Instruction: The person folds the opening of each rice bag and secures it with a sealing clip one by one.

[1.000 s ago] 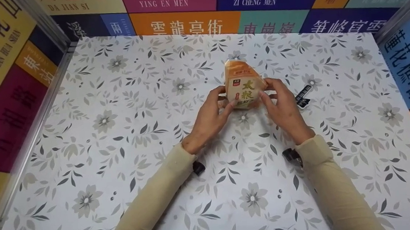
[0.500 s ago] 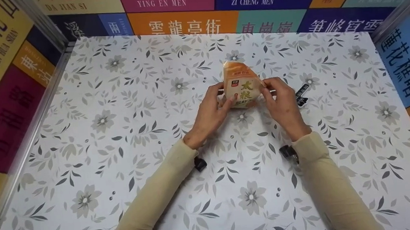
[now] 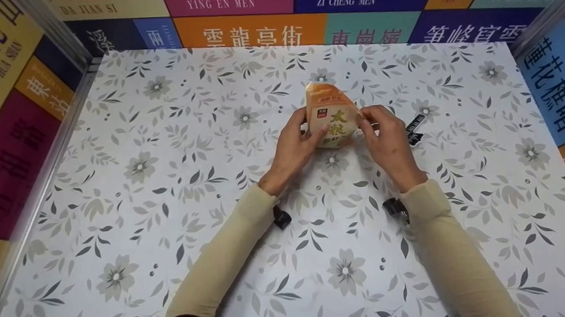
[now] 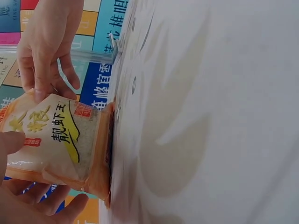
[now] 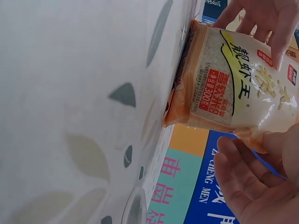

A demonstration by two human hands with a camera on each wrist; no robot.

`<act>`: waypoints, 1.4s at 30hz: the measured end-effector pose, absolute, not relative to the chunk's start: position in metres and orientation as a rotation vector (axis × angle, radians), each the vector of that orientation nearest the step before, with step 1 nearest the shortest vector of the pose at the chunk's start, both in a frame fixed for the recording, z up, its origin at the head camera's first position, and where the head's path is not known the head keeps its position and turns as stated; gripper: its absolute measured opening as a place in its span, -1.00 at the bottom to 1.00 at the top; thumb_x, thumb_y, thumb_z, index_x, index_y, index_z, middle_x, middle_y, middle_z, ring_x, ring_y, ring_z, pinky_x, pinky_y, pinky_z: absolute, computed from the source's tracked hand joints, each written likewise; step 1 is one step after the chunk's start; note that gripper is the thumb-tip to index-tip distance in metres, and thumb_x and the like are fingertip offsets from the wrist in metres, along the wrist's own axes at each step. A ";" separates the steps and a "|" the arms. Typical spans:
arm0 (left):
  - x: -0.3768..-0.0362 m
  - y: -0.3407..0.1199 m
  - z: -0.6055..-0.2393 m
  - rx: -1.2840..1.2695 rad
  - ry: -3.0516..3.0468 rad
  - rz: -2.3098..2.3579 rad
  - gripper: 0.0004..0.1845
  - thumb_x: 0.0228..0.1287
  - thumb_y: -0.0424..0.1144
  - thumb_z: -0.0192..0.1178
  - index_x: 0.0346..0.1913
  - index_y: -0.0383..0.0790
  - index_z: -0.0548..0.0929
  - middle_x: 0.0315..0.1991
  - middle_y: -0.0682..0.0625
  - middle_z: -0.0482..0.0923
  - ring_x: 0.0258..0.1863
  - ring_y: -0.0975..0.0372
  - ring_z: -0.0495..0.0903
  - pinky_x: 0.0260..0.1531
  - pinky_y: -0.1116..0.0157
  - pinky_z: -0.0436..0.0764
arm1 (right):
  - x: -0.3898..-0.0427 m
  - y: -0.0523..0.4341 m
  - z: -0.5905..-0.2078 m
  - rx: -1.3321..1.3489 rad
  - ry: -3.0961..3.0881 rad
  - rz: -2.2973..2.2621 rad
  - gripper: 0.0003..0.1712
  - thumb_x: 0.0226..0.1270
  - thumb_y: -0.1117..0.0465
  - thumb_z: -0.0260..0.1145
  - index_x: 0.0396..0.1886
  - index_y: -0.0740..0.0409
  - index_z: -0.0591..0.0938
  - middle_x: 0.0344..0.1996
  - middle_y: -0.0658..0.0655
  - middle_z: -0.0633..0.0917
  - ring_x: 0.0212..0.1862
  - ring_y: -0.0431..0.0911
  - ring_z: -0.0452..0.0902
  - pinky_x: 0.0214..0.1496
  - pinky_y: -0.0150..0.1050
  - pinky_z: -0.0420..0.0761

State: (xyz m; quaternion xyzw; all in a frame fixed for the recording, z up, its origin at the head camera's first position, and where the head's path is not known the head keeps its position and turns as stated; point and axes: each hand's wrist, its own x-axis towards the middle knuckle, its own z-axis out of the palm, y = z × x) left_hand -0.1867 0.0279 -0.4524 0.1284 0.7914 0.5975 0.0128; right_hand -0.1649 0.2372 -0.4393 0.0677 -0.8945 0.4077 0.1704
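An orange-and-clear plastic bag of rice (image 3: 332,117) is standing upright on the floral-patterned worktop (image 3: 166,196), toward its far middle. The left hand (image 3: 294,147) and right hand (image 3: 385,141) are flanking it, the fingers of each curling against the bag's sides and grasping it. A small black clip (image 3: 414,129) is lying just beside the right hand.

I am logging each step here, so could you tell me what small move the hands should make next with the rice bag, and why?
Probably pinch the top of the rice bag. It stands upright on the table, the left hand and right hand hold its sides, and a black clip lies nearby.
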 end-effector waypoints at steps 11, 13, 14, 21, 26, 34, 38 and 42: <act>-0.193 0.038 -0.452 0.376 2.378 1.970 -0.52 0.44 -0.08 0.33 0.32 -0.18 0.54 0.15 -0.10 0.69 0.09 0.18 0.69 0.05 0.32 0.70 | -0.165 0.238 -0.439 0.205 -2.538 1.153 -0.82 0.54 0.33 0.28 -0.03 0.36 0.68 -0.10 0.30 0.76 -0.07 0.14 0.72 0.05 -0.06 0.70; -0.193 0.038 -0.450 0.367 2.359 2.003 -0.53 0.45 -0.07 0.32 0.30 -0.16 0.56 0.14 -0.10 0.70 0.06 0.17 0.71 0.02 0.31 0.71 | -0.164 0.238 -0.439 0.207 -2.540 1.154 -0.82 0.54 0.33 0.28 -0.03 0.36 0.68 -0.11 0.30 0.76 -0.07 0.14 0.72 0.05 -0.06 0.70; -0.193 0.038 -0.449 0.363 2.351 2.021 -0.54 0.44 -0.07 0.32 0.29 -0.16 0.56 0.13 -0.10 0.70 0.05 0.17 0.71 0.00 0.31 0.71 | -0.164 0.238 -0.439 0.208 -2.541 1.155 -0.83 0.54 0.33 0.28 -0.03 0.36 0.68 -0.11 0.30 0.76 -0.08 0.13 0.72 0.04 -0.07 0.69; -0.197 0.041 -0.446 0.367 2.331 2.132 -0.61 0.43 -0.09 0.35 0.22 -0.15 0.63 0.06 -0.07 0.75 -0.03 0.21 0.72 -0.08 0.32 0.71 | -0.164 0.239 -0.439 0.211 -2.545 1.144 -0.84 0.54 0.32 0.28 -0.04 0.31 0.69 -0.12 0.28 0.76 -0.10 0.10 0.71 0.01 -0.12 0.67; -0.199 0.042 -0.447 0.353 2.339 2.157 -0.64 0.42 -0.10 0.38 0.17 -0.14 0.67 0.02 -0.04 0.77 -0.09 0.28 0.72 -0.11 0.34 0.71 | -0.163 0.238 -0.439 0.206 -2.548 1.150 -0.84 0.55 0.30 0.28 -0.04 0.30 0.70 -0.10 0.28 0.76 -0.09 0.10 0.71 0.02 -0.14 0.67; -0.201 0.040 -0.447 0.398 2.363 2.162 -0.63 0.41 -0.11 0.38 0.17 -0.19 0.68 0.02 -0.08 0.77 -0.08 0.24 0.73 -0.12 0.36 0.70 | -0.165 0.233 -0.436 0.222 -2.528 1.130 -0.79 0.57 0.23 0.28 -0.03 0.30 0.69 -0.13 0.27 0.71 -0.07 0.10 0.66 0.04 -0.03 0.67; -0.202 0.040 -0.446 0.415 2.378 2.146 -0.62 0.42 -0.11 0.38 0.17 -0.23 0.67 0.01 -0.12 0.77 -0.08 0.21 0.74 -0.12 0.36 0.70 | -0.165 0.231 -0.434 0.223 -2.521 1.105 -0.77 0.58 0.21 0.27 0.02 0.27 0.69 -0.13 0.26 0.69 -0.07 0.10 0.64 0.04 -0.02 0.64; -0.201 0.040 -0.446 0.404 2.363 2.137 -0.60 0.43 -0.11 0.37 0.20 -0.23 0.66 0.04 -0.12 0.76 -0.05 0.20 0.74 -0.09 0.36 0.71 | -0.164 0.227 -0.431 0.227 -2.517 1.095 -0.77 0.57 0.21 0.28 0.05 0.24 0.68 -0.11 0.25 0.69 -0.05 0.08 0.63 0.03 -0.11 0.60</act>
